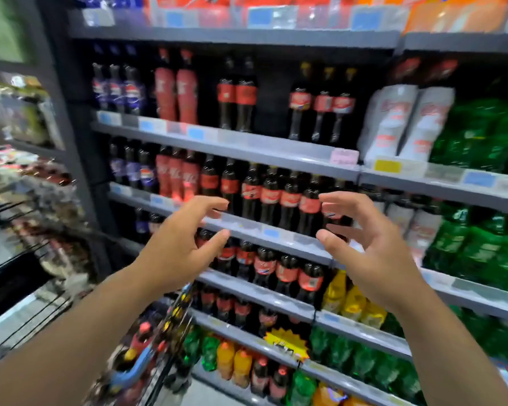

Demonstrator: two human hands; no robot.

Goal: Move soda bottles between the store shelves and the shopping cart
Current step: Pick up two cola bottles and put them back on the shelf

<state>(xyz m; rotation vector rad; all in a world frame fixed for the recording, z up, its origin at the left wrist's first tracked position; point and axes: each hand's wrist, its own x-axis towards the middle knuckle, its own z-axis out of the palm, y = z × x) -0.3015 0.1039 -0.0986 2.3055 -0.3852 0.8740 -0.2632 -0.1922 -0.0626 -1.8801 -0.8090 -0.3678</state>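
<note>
Grey store shelves (pixel 247 148) carry rows of soda bottles. A row of dark cola bottles with red labels (pixel 288 197) stands on the middle shelf straight ahead. My left hand (pixel 182 244) is raised in front of that shelf, fingers spread and loosely curved, holding nothing. My right hand (pixel 361 244) is raised opposite it, palm facing left, fingers spread, also holding nothing. Both hands are apart from the bottles. The shopping cart (pixel 159 347) is at the lower left below my left forearm, with several bottles inside, one of them with a red cap (pixel 143 332).
Green bottles (pixel 481 133) and white-wrapped packs (pixel 405 121) fill the right bays. Blue-labelled cola bottles (pixel 118 89) stand at the left end. Yellow, orange and green bottles (pixel 346 300) sit on the lower shelves. A wire rack of packaged goods (pixel 27 200) stands at the left.
</note>
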